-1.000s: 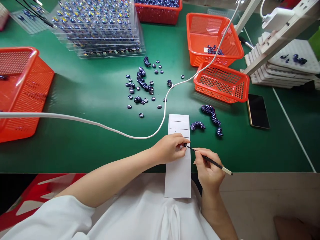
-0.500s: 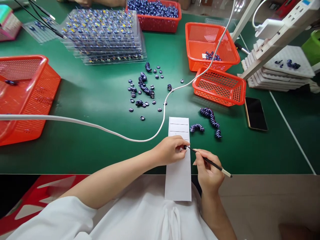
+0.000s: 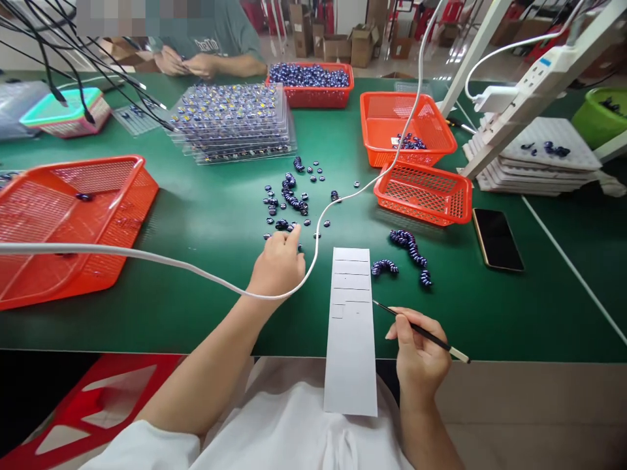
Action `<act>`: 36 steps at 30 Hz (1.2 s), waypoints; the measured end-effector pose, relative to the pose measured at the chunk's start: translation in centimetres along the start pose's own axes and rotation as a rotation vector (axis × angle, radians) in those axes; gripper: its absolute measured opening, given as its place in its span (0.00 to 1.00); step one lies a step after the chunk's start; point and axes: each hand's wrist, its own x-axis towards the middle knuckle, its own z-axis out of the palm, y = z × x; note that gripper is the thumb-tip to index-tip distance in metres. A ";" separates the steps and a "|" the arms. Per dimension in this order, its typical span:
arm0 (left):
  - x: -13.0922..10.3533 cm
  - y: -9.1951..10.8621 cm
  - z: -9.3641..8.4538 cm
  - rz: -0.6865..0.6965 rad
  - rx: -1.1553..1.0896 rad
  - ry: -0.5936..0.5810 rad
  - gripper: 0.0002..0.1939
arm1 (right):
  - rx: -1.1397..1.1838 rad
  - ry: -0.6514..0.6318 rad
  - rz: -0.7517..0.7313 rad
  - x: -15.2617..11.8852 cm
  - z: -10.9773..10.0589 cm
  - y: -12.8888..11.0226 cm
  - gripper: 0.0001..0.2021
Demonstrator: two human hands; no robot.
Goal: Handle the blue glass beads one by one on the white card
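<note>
My left hand (image 3: 278, 264) reaches over the green table to the scattered dark blue beads (image 3: 292, 197), its index finger stretched toward the nearest ones; the thumb side and whatever is under the fingers are hidden. My right hand (image 3: 422, 349) is closed round a thin black brush (image 3: 427, 334) with a pale end, its tip by the right edge of a white paper strip (image 3: 351, 352). Short black lines cross the upper part of the strip, which overhangs the table's front edge. Curved rows of beads (image 3: 412, 248) lie right of the strip.
A white cable (image 3: 215, 279) crosses the table and my left wrist. Orange baskets stand at the left (image 3: 132, 215) and right (image 3: 426, 196). Behind are stacked clear trays (image 3: 235, 130), a red bead basket (image 3: 318, 98) and a person's hands. A phone (image 3: 498, 239) lies at right.
My left hand has left the strip and moved up and left to the scattered beads. The brush stays in my right hand, slightly lower right in view. The camera view has tilted up.
</note>
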 end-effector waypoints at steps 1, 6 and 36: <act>-0.1 0.8 0.5 0.087 -0.027 0.013 0.30 | 0.024 0.022 -0.007 0.0 0.0 0.0 0.04; 0.0 7.2 3.4 0.554 -0.264 -0.057 0.20 | 0.079 0.108 -0.029 0.1 0.1 0.2 0.05; -3.5 5.2 4.1 0.543 -0.659 -0.012 0.13 | 0.039 -0.025 0.068 0.7 -0.4 -0.2 0.06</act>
